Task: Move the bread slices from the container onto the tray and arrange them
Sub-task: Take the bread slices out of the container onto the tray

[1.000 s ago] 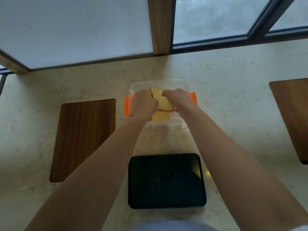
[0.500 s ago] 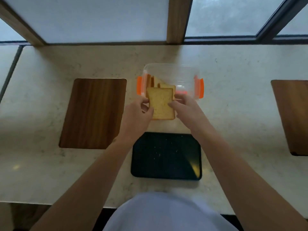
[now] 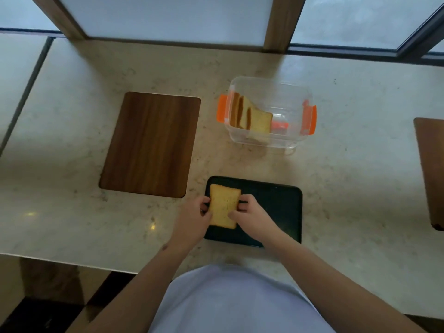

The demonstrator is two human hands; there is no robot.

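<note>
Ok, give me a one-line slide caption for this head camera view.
Both hands, left and right, set a yellow square bread slice on the dark rectangular tray; more slices wait in the clear plastic container.

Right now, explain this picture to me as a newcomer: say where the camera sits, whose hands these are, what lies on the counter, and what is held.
The camera sits on a person's head, looking down at their own bare hands. The left hand and right hand hold one bread slice by its sides over the left end of a dark tray. Beyond it stands a clear container with orange clips, with more bread slices leaning inside. A wooden board lies to the left on the pale counter.
</note>
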